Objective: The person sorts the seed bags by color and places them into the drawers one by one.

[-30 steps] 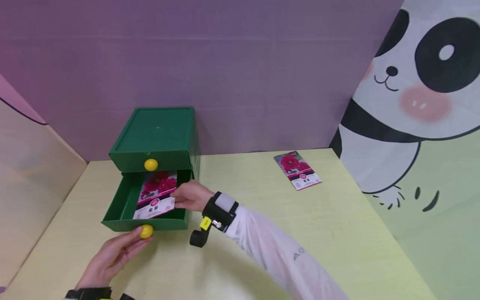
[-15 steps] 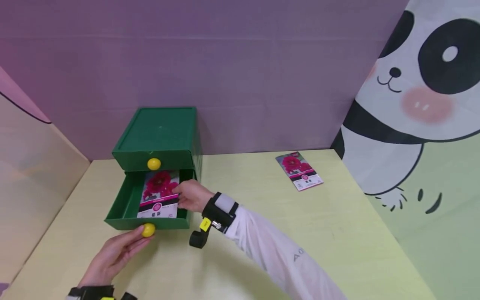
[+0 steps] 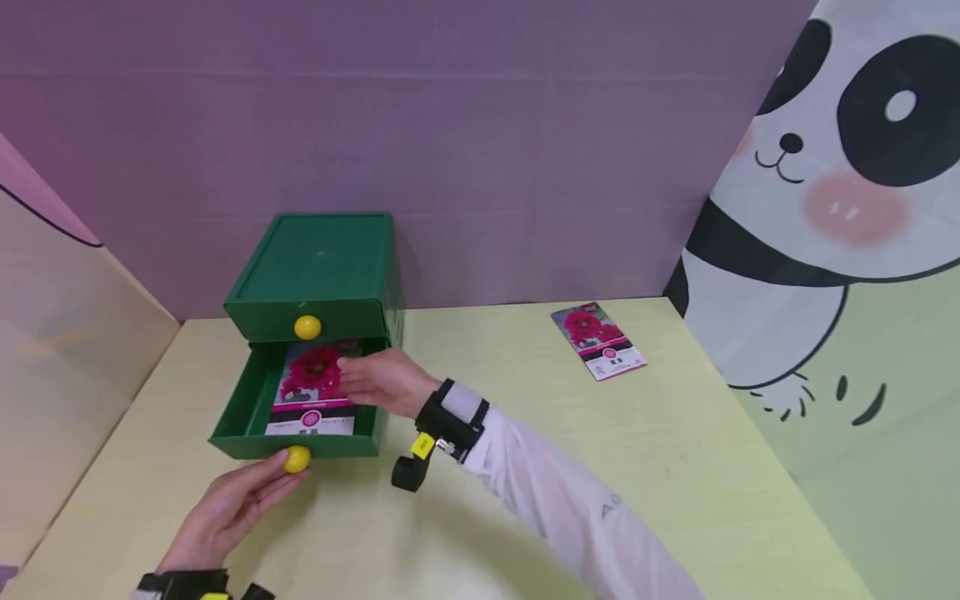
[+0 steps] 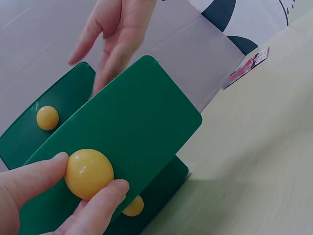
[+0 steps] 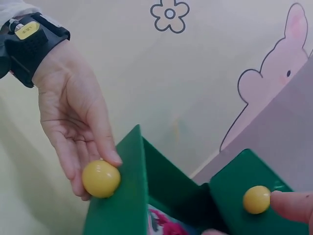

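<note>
A green cabinet stands at the back left, one drawer pulled out. My left hand pinches that drawer's round yellow knob between thumb and fingers. Inside the drawer lies a seed packet with a pink flower picture and a white lower band. My right hand is over the drawer's right side, its fingers extended and overlapping the packet's right edge in the head view. From the left wrist, the right hand shows behind the drawer front, thumb spread from the fingers.
Another seed packet with pink flowers lies on the pale table at the back right. Above the pulled-out drawer is a closed one with a yellow knob. A lower knob shows beneath. A purple backdrop rises behind.
My right hand has let go of the seed packet and drawn slightly up and right, fingers straightening. The packet shifted up and deeper into the drawer. My left hand keeps its hold on the knob.
</note>
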A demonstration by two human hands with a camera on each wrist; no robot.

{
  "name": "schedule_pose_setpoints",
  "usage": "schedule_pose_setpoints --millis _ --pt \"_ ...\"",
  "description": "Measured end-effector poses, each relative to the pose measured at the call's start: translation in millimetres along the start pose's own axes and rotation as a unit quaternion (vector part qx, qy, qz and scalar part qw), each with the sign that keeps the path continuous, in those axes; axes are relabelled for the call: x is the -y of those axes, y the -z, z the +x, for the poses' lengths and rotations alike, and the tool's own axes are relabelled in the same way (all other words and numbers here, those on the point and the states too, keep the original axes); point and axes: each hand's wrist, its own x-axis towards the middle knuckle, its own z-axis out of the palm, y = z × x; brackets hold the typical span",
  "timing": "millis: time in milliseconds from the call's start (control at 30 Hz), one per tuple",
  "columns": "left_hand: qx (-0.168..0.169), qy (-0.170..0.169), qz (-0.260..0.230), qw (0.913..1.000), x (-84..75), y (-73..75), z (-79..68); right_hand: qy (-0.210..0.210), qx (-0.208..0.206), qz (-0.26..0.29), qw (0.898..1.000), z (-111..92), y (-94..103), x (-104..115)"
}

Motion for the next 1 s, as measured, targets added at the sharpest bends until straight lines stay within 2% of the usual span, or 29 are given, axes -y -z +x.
schedule_pose_setpoints --millis 200,500,833,1000 --pt "-0.005 0.005 -0.007 0.9999 0.0 -1.2 0.7 0.051 0.021 -0.010 0.998 -13 15.9 18" --pt "-0.013 0.004 -0.001 0.9999 -0.1 -1.3 0.8 0.117 0.033 -0.037 0.992 -33 42.2 57" --pt "-0.017 0.014 -0.003 0.9998 -0.2 2.7 0.7 0.156 -0.005 -0.083 0.984 -51 62.7 80" --pt "-0.010 0.017 -0.002 0.9998 -0.3 3.0 1.3 0.167 -0.025 -0.083 0.982 -58 76.6 86"
